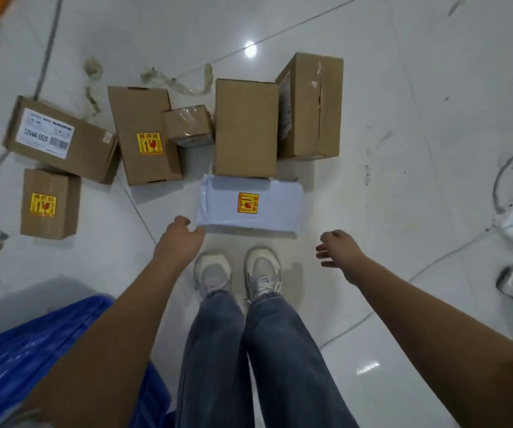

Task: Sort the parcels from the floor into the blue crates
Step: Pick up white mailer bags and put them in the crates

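Bottom left, arm hides much of blue crate [11, 359].

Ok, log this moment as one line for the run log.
stage: reaching | left hand: open, at corner of white plastic mailer parcel | right hand: open, holding nothing | blue plastic crate: at person's left

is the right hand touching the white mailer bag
Apart. The head view shows bare floor between the right hand and the white mailer bag.

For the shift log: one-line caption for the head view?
Both hands, left hand and right hand, reach toward white parcel among cardboard boxes; blue crate beside.
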